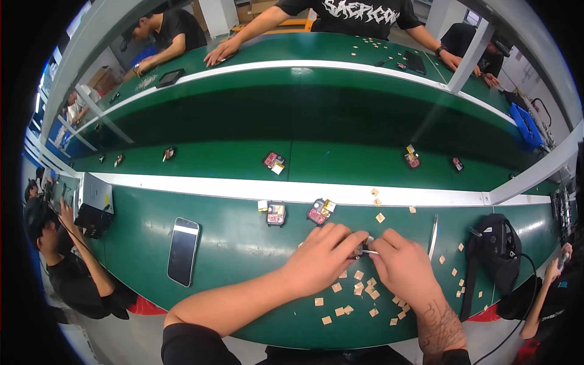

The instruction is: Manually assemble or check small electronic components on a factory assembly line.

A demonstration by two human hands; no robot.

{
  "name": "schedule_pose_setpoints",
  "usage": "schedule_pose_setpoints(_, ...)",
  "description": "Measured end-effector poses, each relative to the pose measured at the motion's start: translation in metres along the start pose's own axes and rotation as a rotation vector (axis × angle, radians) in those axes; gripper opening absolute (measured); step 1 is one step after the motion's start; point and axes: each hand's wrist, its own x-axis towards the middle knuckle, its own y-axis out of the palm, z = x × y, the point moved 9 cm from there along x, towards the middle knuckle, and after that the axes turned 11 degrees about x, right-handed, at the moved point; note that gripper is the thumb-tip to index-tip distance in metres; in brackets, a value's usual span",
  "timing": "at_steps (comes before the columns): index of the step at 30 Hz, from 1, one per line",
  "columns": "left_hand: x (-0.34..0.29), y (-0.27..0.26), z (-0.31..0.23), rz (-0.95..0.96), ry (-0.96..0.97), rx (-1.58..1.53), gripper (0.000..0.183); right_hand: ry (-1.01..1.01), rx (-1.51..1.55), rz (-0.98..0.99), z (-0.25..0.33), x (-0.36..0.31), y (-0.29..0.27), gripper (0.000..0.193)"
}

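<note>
My left hand is closed around a small dark electronic device, most of it hidden by my fingers. From the right, my right hand pinches a thin metal tool whose tip meets the device; its exact kind is hidden. Just beyond my hands sit two similar open devices, one black-framed with a yellow-and-white flap, the other with pink-red insides. Small tan square pieces lie scattered below and between my wrists.
A phone lies at left, near a grey box. To the right are a slim pale strip and a black bag. Beyond the white rail, several devices rest on the green belt. Other people work around the table.
</note>
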Motion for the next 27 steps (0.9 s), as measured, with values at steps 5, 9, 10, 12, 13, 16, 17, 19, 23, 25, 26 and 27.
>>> schedule_pose_setpoints(5, -0.004, 0.0, -0.004, 0.006, 0.03, 0.032, 0.062, 0.0, -0.042, -0.007, 0.004, 0.002, 0.003, 0.015)
schedule_pose_setpoints(9, -0.003, -0.004, -0.001, -0.03, 0.017, 0.009, 0.062, -0.022, 0.036, -0.051, -0.003, 0.006, 0.01, 0.015)
schedule_pose_setpoints(10, -0.003, -0.006, 0.003, -0.039, -0.033, -0.017, 0.061, -0.014, 0.118, -0.057, -0.008, 0.007, 0.01, 0.015)
schedule_pose_setpoints(12, -0.003, -0.005, 0.001, -0.033, -0.05, -0.016, 0.061, -0.004, 0.197, -0.061, -0.018, 0.008, 0.012, 0.015)
schedule_pose_setpoints(13, -0.003, -0.005, 0.002, -0.027, -0.07, -0.007, 0.06, 0.018, 0.291, -0.069, -0.024, 0.008, 0.013, 0.014)
schedule_pose_setpoints(16, -0.002, -0.006, 0.006, -0.042, -0.086, -0.052, 0.059, 0.042, 0.437, -0.068, -0.031, 0.01, 0.012, 0.014)
schedule_pose_setpoints(17, -0.003, -0.005, 0.007, -0.041, -0.085, -0.053, 0.059, 0.047, 0.487, -0.056, -0.033, 0.011, 0.012, 0.014)
schedule_pose_setpoints(19, -0.004, -0.006, 0.008, -0.057, -0.093, -0.059, 0.059, 0.057, 0.524, -0.085, -0.038, 0.011, 0.005, 0.013)
schedule_pose_setpoints(23, -0.004, -0.008, 0.007, -0.055, -0.079, -0.061, 0.06, 0.08, 0.466, -0.051, -0.037, 0.009, 0.002, 0.012)
schedule_pose_setpoints(25, -0.004, -0.007, 0.006, -0.049, -0.067, -0.029, 0.06, 0.038, 0.341, -0.048, -0.026, 0.009, 0.002, 0.012)
schedule_pose_setpoints(26, -0.004, -0.008, 0.005, -0.048, -0.066, -0.029, 0.06, -0.002, 0.218, -0.044, -0.018, 0.009, 0.004, 0.012)
schedule_pose_setpoints(27, -0.003, -0.009, 0.003, -0.052, -0.041, -0.015, 0.06, -0.05, 0.172, -0.077, -0.012, 0.008, 0.003, 0.012)
